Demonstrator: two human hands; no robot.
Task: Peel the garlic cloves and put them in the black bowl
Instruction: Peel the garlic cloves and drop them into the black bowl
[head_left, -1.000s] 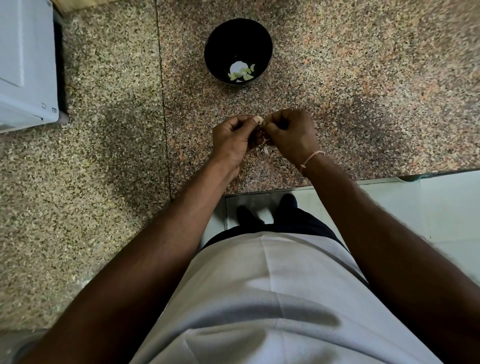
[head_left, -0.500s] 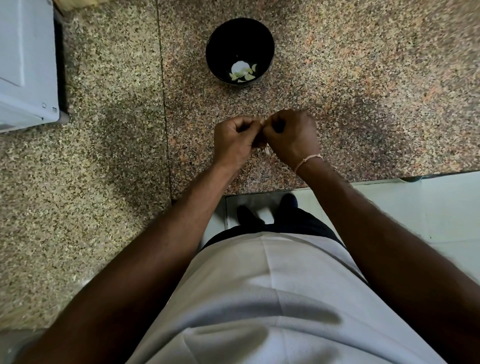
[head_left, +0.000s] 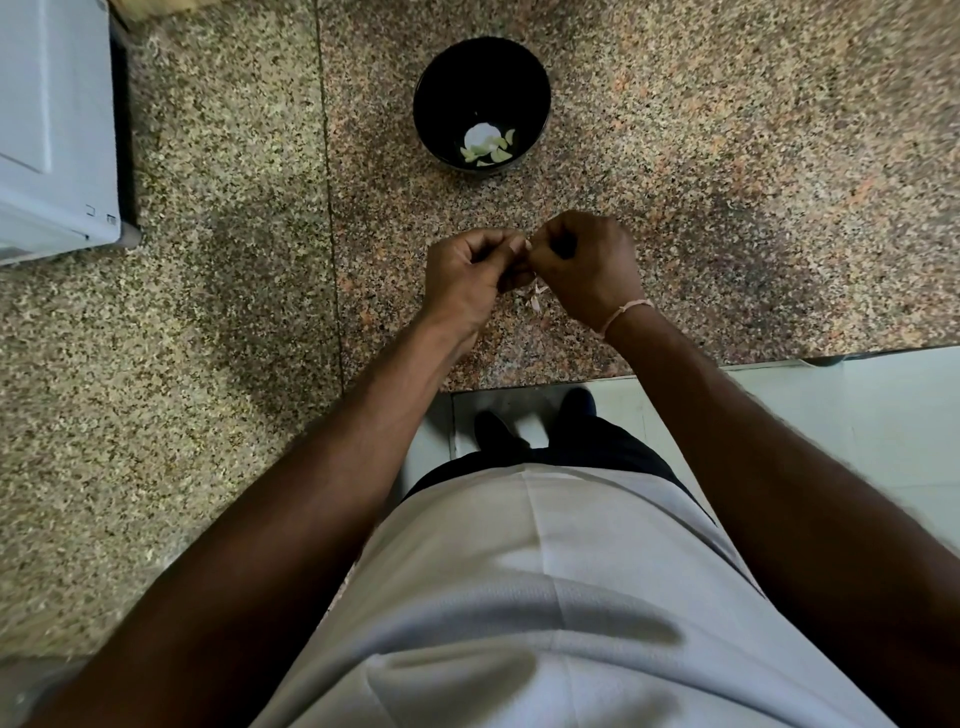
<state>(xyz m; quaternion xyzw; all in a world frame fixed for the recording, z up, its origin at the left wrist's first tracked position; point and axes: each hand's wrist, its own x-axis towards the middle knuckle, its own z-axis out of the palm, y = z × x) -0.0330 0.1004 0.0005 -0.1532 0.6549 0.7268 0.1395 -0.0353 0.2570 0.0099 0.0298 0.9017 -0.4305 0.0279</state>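
The black bowl (head_left: 441, 93) stands on the speckled granite counter, straight ahead of my hands, with several pale peeled garlic cloves (head_left: 491, 148) at its bottom. My left hand (head_left: 467, 275) and my right hand (head_left: 587, 265) meet fingertip to fingertip a short way in front of the bowl. Both pinch one small garlic clove (head_left: 525, 248), which is almost entirely hidden by the fingers. A wisp of papery skin (head_left: 535, 293) hangs just below the hands.
A white appliance (head_left: 52, 124) sits at the far left on the counter (head_left: 779, 182). The counter's front edge runs just below my wrists, with a pale tiled floor (head_left: 857, 415) and my shoes beyond it. Bits of garlic skin lie under the hands.
The hands stay pressed together over the same spot. The clove's white tip that showed between the fingers a second ago is now mostly covered. The fingers have shifted slightly.
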